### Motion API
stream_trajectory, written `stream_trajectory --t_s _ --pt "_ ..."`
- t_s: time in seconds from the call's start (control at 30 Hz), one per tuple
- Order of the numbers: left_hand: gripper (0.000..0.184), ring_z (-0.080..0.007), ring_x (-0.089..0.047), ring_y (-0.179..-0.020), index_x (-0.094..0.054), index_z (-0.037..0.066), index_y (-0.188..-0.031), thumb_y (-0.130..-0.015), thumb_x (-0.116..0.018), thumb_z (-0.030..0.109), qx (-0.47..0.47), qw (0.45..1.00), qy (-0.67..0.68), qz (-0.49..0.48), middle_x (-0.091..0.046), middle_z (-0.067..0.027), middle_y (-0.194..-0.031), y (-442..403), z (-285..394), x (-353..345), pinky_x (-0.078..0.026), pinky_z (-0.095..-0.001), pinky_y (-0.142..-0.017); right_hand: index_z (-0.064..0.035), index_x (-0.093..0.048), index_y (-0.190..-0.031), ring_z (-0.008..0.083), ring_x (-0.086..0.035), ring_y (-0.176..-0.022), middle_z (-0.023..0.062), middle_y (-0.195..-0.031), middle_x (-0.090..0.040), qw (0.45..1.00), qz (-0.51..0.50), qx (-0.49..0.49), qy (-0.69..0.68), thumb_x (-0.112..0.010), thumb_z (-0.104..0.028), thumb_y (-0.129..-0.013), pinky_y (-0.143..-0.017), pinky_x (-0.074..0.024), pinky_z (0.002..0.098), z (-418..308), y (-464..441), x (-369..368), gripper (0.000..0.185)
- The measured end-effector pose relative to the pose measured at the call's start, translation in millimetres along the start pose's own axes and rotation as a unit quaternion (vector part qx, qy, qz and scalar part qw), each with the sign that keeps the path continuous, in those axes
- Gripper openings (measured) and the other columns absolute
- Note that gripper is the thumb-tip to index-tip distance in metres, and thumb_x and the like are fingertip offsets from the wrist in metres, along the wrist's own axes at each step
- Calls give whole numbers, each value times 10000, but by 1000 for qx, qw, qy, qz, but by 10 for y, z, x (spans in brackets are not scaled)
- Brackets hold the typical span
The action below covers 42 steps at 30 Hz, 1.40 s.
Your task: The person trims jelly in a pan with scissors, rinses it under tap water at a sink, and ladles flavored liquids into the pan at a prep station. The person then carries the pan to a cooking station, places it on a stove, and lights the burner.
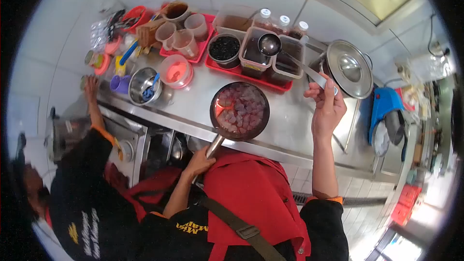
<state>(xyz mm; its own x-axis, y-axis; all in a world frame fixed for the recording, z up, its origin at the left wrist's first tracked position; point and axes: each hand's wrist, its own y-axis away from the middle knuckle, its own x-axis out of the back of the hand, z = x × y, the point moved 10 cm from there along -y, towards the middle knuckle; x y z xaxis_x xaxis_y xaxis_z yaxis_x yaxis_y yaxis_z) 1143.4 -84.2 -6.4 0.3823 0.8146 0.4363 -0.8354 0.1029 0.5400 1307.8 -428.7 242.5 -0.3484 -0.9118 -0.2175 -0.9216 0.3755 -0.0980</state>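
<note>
My left hand [199, 161] is wrapped round the metal handle of a dark pan [261, 129] at the front of the steel counter. Pale, glossy pieces in reddish liquid [244, 111] fill the pan, with a brighter red patch at the left. Raised at the right, my right hand [328, 106] grips the handle end of a ladle [302, 66]. The ladle's round bowl is over the square containers of dark contents [254, 52], beyond the pan.
A co-worker [92, 179] stands at the left, one hand reaching to the counter. Measuring cups [185, 43], a steel bowl [145, 86] and a pink tub [177, 71] stand left. A lidded pot [349, 67] and blue appliance [383, 108] are right.
</note>
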Motion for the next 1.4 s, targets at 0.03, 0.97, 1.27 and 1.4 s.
stream_trajectory --t_s 0.03,0.97,1.27,1.4 --pt "494 -269 -609 -857 -532 4 -1134 -681 -648 165 31 999 29 24 -633 -164 -867 107 -119 -97 -469 -376 -788 54 -577 -1099 164 -623 -654 139 -795 -638 1000 -18 -5 -7 -495 -298 -952 -636 -504 272 51 -99 -16 390" --pt "351 -133 -518 -424 -492 -56 -1092 -772 -588 53 65 961 257 84 -520 -47 -542 332 848 -578 -417 -288 -380 41 -625 -1025 126 -618 -657 114 -794 -653 954 -261 72 132 -506 -239 -948 -609 -503 246 -261 -847 -714 314" --pt "314 -155 -551 -455 -521 -56 -1019 -751 -579 96 68 976 184 90 -554 -77 -576 310 919 -494 -442 -306 -429 47 -608 -1065 152 -611 -667 147 -798 -637 963 -234 123 52 -504 -269 -950 -637 -499 257 -1401 -566 -528 352" --pt "324 -155 -552 -454 -515 -60 -1019 -745 -582 99 64 976 188 90 -557 -83 -578 289 897 -501 -444 -310 -430 69 -593 -1075 165 -603 -648 160 -806 -635 950 -251 184 23 -493 -261 -955 -616 -490 262 -1797 -344 -398 364"
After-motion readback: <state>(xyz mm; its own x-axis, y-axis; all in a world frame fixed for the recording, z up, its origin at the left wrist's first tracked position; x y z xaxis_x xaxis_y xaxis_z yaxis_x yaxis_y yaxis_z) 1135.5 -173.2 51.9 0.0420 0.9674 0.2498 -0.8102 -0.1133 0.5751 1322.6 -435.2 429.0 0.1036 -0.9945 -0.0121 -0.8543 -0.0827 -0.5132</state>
